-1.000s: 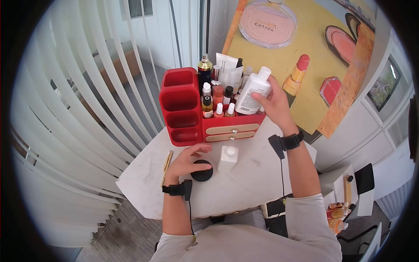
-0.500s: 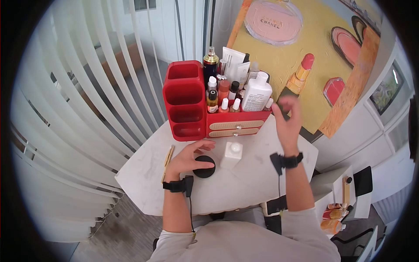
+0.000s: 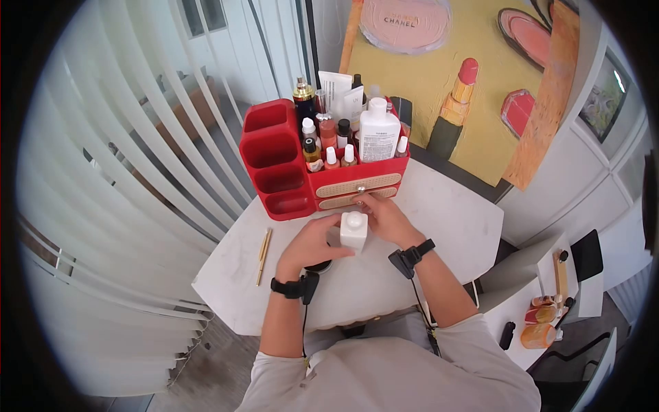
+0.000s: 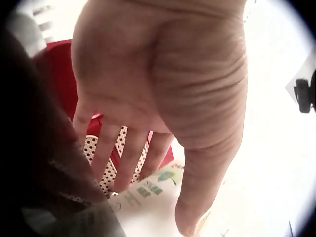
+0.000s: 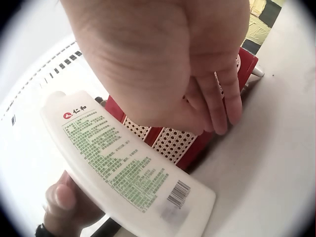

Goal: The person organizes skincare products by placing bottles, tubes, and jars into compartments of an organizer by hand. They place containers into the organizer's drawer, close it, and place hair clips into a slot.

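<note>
At the far left of the white bench (image 3: 439, 213) a thin gold stick (image 3: 263, 255) lies by itself, well apart from the hands; next comes the left hand (image 3: 310, 244), fingers straight and loosely spread, their tips touching the left side of the white bottle (image 3: 353, 231), the palm over a black round jar (image 3: 317, 265) that is mostly hidden beneath it; the white bottle stands upright near the middle of the bench, just in front of the red organiser (image 3: 274, 161) and its two woven drawers (image 3: 351, 185); on its right the right hand (image 3: 384, 216) has fingers curled round the bottle's back; the right wrist view shows the printed label facing the camera; bottles and tubes fill the organiser's right compartment, a tall white bottle (image 3: 379, 134) among them.
</note>
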A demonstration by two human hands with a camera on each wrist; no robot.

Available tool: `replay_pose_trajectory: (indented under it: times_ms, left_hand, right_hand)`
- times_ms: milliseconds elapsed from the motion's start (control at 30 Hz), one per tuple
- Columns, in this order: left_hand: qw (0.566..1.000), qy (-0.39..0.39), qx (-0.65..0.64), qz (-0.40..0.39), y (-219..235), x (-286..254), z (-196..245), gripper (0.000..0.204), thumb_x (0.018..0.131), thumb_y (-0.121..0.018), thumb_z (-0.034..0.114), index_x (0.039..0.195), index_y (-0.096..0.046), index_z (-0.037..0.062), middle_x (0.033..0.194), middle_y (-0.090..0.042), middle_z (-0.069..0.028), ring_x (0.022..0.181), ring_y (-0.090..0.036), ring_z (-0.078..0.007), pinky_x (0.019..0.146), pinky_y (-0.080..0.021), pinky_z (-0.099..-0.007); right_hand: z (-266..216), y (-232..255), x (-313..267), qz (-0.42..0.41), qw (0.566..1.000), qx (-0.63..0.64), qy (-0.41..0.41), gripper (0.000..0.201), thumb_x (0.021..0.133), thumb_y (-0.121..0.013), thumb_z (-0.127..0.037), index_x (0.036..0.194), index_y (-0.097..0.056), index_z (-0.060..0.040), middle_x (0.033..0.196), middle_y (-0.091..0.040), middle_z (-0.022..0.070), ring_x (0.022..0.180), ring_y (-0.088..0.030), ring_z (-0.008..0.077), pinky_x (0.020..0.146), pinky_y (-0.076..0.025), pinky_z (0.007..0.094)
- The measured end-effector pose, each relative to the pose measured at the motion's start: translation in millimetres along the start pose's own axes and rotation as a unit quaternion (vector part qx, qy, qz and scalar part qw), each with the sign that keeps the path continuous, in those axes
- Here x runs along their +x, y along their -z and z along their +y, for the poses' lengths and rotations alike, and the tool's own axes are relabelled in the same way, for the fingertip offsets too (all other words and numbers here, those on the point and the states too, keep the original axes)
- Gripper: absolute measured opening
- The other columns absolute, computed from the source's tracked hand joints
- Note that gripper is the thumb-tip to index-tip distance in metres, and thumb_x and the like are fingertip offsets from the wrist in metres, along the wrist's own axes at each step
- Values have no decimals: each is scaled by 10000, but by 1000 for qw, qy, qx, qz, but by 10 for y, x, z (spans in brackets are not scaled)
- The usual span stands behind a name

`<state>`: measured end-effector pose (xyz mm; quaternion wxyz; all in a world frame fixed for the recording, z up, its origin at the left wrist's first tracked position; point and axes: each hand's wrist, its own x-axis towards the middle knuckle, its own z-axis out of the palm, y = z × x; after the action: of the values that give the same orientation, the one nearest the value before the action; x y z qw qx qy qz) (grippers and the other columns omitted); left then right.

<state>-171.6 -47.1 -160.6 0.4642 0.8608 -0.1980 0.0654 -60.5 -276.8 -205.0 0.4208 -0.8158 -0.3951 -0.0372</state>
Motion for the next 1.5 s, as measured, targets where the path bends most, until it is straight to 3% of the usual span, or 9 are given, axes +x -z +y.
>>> replay_pose_trajectory:
  times_ms: [200,367,533,633,700,833,967,1167,1500]
  left_hand:
    - [985,120,-66,-109,117,-277,85,647,677,-981,175,1252,-725,26,1213,-750,-113,1126,-699,-248,1019,-535,-392]
    - [996,-5,78,-46,75,-545,155,682,636,-989,183,1262,-737,83,1184,-751,-115,1243,-650,-294,1171,-429,-446]
    - [999,12,48,19,96,-682,374,736,638,-989,162,1316,-709,108,1313,-676,-107,1351,-576,-317,1242,-368,-469]
    - [998,33,8,60,91,-816,342,839,647,-979,123,1411,-633,105,1383,-625,-121,1392,-541,-336,1227,-393,-447]
    - [995,51,0,83,33,-881,270,891,655,-973,100,1459,-587,95,1412,-601,-130,1409,-524,-345,1214,-407,-435]
    - [987,106,9,120,-72,-899,113,926,675,-953,45,1494,-521,48,1393,-615,-161,1358,-572,-351,1171,-453,-407]
    - [981,132,24,137,-94,-904,32,851,671,-947,25,1435,-572,29,1342,-661,-168,1262,-652,-334,1116,-509,-392]
    - [982,158,7,107,-36,-988,156,817,642,-959,49,1384,-619,35,1290,-696,-155,1219,-679,-323,1080,-539,-380]
    - [989,51,-18,141,82,-1051,529,810,618,-972,94,1360,-647,75,1218,-697,-70,1013,-635,-215,932,-537,-340]
  right_hand:
    - [-341,70,-351,28,1000,0,-1,269,949,-654,59,1196,-692,-42,1097,-744,206,1007,-726,414,862,-591,457]
    - [-655,184,-750,-22,998,-55,-13,386,952,-681,-11,1330,-649,-78,1195,-729,176,1023,-725,402,875,-601,449]
    - [-940,234,-816,-58,993,-81,-59,603,868,-827,-120,1422,-592,-95,1237,-712,164,1057,-722,392,903,-598,443]
    - [-1043,-86,-813,46,996,-12,76,729,820,-887,-236,1440,-548,-52,1258,-703,189,1085,-706,397,897,-583,481]
    - [-1069,-312,-858,-8,999,5,-51,733,801,-911,-254,1401,-559,-25,1263,-701,177,1118,-698,396,952,-574,461]
    - [-1253,-151,-768,-23,989,136,-52,669,816,-893,-178,1389,-575,-45,1275,-699,176,1159,-681,409,1007,-554,454]
    - [-1217,351,-316,121,979,13,163,650,791,-806,1,1399,-584,-64,1339,-668,189,1261,-624,420,1084,-512,452]
    - [-780,634,129,-87,980,-124,126,665,829,-779,27,1450,-561,-69,1379,-616,178,1282,-606,407,1097,-503,493]
    - [-424,603,76,-116,961,-241,69,639,772,-859,-40,1363,-619,-77,1301,-683,142,1246,-613,355,1102,-492,457]
